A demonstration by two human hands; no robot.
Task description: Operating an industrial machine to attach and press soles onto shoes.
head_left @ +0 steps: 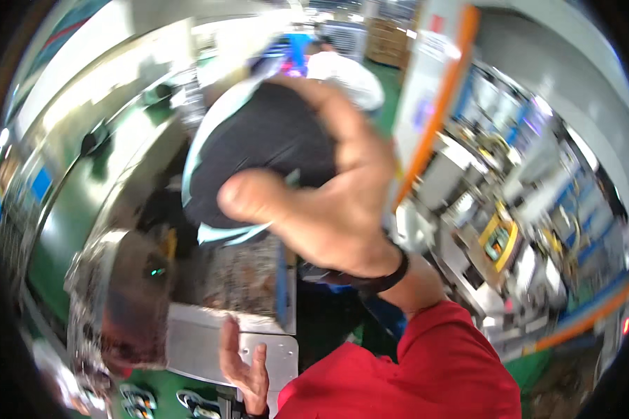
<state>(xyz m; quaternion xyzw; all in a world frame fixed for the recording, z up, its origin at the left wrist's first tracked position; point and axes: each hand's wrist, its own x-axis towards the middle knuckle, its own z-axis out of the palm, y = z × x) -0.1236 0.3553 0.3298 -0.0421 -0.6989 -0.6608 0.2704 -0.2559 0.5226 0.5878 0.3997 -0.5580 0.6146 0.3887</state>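
The picture is smeared by motion. My right hand (328, 202) is raised close to the camera in the middle, with a black band on the wrist and a red sleeve behind it. Its fingers curl loosely, the thumb sticks out to the left, and I see nothing in it. My left hand (244, 366) is low at the bottom edge, fingers apart, resting against the rim of a flat grey metal plate (196, 342). Above the plate lies a shiny, mottled machine surface (223, 276).
A person in a dark shirt with pale trim (258, 140) stands just ahead, partly behind my right hand. A white and orange upright panel (433, 91) rises at the right, with machinery (496, 230) beyond it. The floor (70, 223) is green at the left.
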